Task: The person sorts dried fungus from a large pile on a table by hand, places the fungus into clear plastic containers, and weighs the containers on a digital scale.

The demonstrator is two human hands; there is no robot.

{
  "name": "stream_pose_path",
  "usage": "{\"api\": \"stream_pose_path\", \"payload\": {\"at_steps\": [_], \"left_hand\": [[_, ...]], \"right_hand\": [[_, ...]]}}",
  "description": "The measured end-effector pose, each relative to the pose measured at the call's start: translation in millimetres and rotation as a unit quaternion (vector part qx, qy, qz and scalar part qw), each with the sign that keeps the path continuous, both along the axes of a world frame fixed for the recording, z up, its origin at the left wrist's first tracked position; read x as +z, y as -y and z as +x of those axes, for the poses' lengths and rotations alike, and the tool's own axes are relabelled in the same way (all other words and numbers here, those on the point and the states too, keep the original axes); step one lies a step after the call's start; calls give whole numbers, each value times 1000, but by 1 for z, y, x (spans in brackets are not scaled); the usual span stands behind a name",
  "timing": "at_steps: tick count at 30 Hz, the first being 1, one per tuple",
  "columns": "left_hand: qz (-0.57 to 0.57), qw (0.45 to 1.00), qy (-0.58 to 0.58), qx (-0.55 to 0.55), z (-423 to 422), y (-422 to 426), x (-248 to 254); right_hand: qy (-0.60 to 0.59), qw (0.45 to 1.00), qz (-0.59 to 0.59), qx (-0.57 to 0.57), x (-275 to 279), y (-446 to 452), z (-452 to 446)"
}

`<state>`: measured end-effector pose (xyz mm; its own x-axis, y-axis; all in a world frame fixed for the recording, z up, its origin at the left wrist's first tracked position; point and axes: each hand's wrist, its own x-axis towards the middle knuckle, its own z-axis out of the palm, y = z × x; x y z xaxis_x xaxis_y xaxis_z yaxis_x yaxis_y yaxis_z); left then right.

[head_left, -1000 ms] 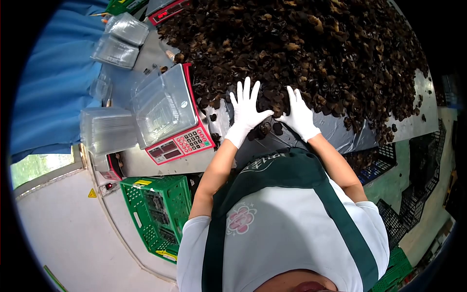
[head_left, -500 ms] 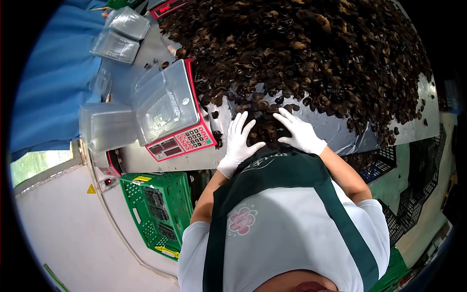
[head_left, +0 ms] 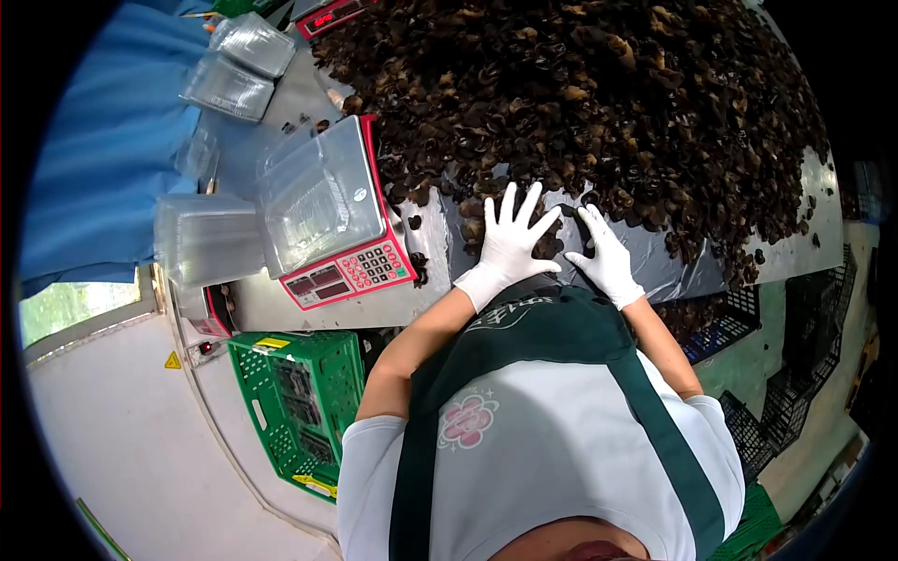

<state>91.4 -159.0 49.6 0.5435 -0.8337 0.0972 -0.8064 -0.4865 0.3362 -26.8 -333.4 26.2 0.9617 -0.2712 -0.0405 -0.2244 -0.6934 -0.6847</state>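
My left hand [head_left: 511,249], in a white glove, lies palm down with its fingers spread wide at the near edge of the heap of wood ear mushrooms [head_left: 580,103]. To its right, my right hand [head_left: 606,259], also gloved in white, has its thumb held apart from the fingers. A few dark mushroom pieces [head_left: 547,245] show between the two hands, and my palms hide whatever lies beneath. Left of my hands stands a red digital scale [head_left: 376,266] with a clear plastic box [head_left: 313,210] on its platform.
Stacked clear plastic boxes [head_left: 206,238] stand left of the scale, with more clear boxes [head_left: 229,84] farther back. A second red scale [head_left: 329,16] is at the back. Below the table's left side is a green crate [head_left: 253,383]; black crates [head_left: 795,393] stand at right.
My left hand has moved right and spread its fingers wider. My right hand has shifted slightly right, and the mushroom pieces between the hands are now mostly covered or moved.
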Motion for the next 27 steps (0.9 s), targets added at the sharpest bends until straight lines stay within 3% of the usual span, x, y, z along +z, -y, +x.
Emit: {"api": "stream_pose_path", "payload": {"at_steps": [2, 6, 9, 13, 20, 24, 27], "left_hand": [[26, 999, -2, -22, 1, 6, 2], [-36, 997, 53, -37, 5, -8, -6], [-27, 997, 68, 17, -4, -29, -18], [-162, 977, 111, 88, -6, -50, -34], [-355, 907, -32, 224, 14, -51, -25], [-379, 872, -103, 292, 31, -62, 3], [-408, 848, -87, 328, 44, -76, 36]], "right_hand": [[10, 1000, -8, -2, 0, -1, -2], [4, 1000, -3, -11, -2, -1, -6], [32, 999, -26, -4, -3, -2, -8], [56, 997, -44, 10, -2, -6, -7], [12, 998, -22, 56, 2, -16, 0], [-52, 987, -63, 142, 8, -19, 7], [-52, 980, -103, 160, 18, -25, 12]]}}
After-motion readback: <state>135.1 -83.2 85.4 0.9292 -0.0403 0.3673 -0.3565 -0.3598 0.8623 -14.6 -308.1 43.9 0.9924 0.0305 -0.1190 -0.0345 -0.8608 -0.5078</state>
